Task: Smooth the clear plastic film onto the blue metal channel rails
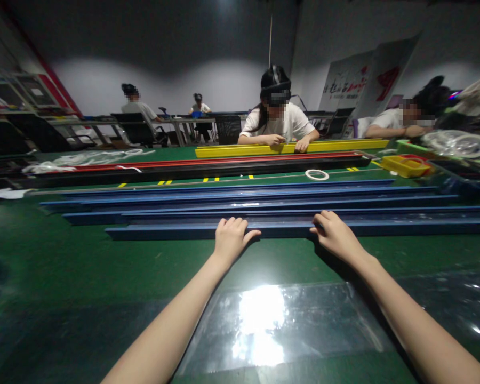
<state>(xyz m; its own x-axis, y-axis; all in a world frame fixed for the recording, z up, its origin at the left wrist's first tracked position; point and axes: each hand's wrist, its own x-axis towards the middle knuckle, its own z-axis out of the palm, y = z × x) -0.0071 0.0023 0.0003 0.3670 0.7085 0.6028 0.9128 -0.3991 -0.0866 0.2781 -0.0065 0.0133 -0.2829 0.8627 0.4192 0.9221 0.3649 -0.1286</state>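
Several long blue channel rails lie side by side across the green table. My left hand (pixel 231 237) curls over the top edge of the nearest blue rail (pixel 164 232), fingers hooked on it and thumb out to the right. My right hand (pixel 334 233) grips the same rail farther right, fingers folded over its edge. Both forearms reach forward over a clear plastic sheet (pixel 272 325) that lies on the table and glares under the lamp.
Behind the blue rails lie black and red rails (pixel 208 166) and a yellow rail (pixel 292 147) that a person opposite (pixel 278 120) touches. A white tape ring (pixel 317 174), a yellow tray (pixel 406 165) and coiled clear tubing (pixel 456 143) sit at the right. Other people work behind.
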